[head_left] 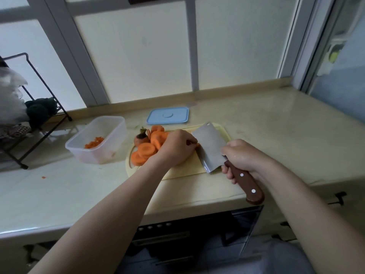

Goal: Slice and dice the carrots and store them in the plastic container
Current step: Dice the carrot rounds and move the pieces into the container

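Left hand [177, 147]: fingers curled down over a carrot piece [198, 144] on the cutting board [189, 172], mostly hiding it, right beside the blade.
Right hand [243, 157]: wrapped round the brown handle of the cleaver [211, 147], blade angled down to the board.
Carrot slices [147, 150]: thick rounds heaped on the board's left end, touching the left hand; a stalk end [141, 138] lies beside them.
Plastic container [110, 127]: clear, uncovered, on the desk [276, 135] just left of the board, with a little diced carrot [94, 142] inside.
Lid [167, 115]: blue, flat on the desk behind the board.
Wire rack [39, 115]: far left.
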Tool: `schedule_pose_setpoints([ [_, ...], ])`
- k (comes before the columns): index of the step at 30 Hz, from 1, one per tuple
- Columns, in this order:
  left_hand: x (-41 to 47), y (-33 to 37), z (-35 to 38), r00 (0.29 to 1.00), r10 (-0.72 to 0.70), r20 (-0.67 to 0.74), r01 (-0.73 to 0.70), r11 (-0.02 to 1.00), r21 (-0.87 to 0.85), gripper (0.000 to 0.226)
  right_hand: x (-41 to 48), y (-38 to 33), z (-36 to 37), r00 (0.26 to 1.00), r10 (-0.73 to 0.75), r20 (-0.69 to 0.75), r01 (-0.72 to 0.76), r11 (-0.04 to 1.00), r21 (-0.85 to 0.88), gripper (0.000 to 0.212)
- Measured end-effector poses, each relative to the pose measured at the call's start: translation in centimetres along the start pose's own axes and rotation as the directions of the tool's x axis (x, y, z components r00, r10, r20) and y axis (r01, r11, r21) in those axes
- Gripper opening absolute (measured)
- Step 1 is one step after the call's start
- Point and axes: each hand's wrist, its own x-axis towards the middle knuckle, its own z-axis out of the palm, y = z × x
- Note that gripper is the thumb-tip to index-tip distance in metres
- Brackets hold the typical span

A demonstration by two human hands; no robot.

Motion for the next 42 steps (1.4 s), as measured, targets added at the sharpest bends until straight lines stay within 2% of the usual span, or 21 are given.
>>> schedule_pose_setpoints([
  [6, 0.6, 0.3, -0.8, 1.000, -0.006, 0.004, 0.006, 1.000, 0.004, 0.018, -0.1, -0.5, 0.6, 0.999, -0.032, -0.001, 0.032, 0.996, 0.077, 0.020],
  [11, 1.3, -0.1, -4.1, 1.000, 0.008, 0.018, -0.009, 0.997, 0.077, 0.022, -0.1, -2.9, 1.9, 0.996, -0.089, 0.011, 0.088, 0.992, 0.089, 0.021],
  [19, 1.0, -3.5, -13.6, 0.987, -0.003, -0.161, 0.026, 0.990, 0.139, 0.027, 1.2, -11.0, 9.7, 0.967, -0.233, 0.103, 0.222, 0.969, 0.104, 0.018],
  [23, -0.1, -7.7, -17.7, 0.961, -0.118, -0.252, 0.158, 0.977, 0.145, 0.023, 1.9, -14.2, 15.1, 0.950, -0.241, 0.198, 0.213, 0.966, 0.148, 0.013],
  [27, -1.7, -12.7, -19.5, 0.896, -0.275, -0.348, 0.316, 0.946, 0.066, 0.022, 3.2, -15.5, 19.1, 0.948, -0.229, 0.219, 0.200, 0.969, 0.145, 0.014],
  [30, -3.0, -15.9, -19.1, 0.857, -0.418, -0.301, 0.447, 0.894, 0.030, 0.024, 4.0, -15.2, 20.0, 0.957, -0.208, 0.204, 0.187, 0.975, 0.115, 0.017],
  [32, -3.5, -16.9, -18.9, 0.846, -0.461, -0.269, 0.484, 0.875, 0.024, 0.025, 4.2, -14.9, 19.6, 0.959, -0.212, 0.185, 0.197, 0.976, 0.096, 0.020],
  [35, -3.3, -16.4, -18.9, 0.877, -0.420, -0.234, 0.442, 0.896, 0.049, 0.024, 4.7, -14.4, 17.9, 0.965, -0.225, 0.134, 0.218, 0.974, 0.064, 0.015],
  [39, -2.6, -13.3, -18.3, 0.945, -0.261, -0.200, 0.284, 0.954, 0.099, 0.032, 4.9, -13.6, 13.9, 0.968, -0.245, 0.049, 0.241, 0.967, 0.085, 0.017],
  [42, -2.3, -9.8, -16.9, 0.985, -0.153, -0.079, 0.159, 0.984, 0.085, 0.042, 4.6, -12.4, 10.0, 0.967, -0.249, -0.054, 0.254, 0.957, 0.142, 0.018],
])
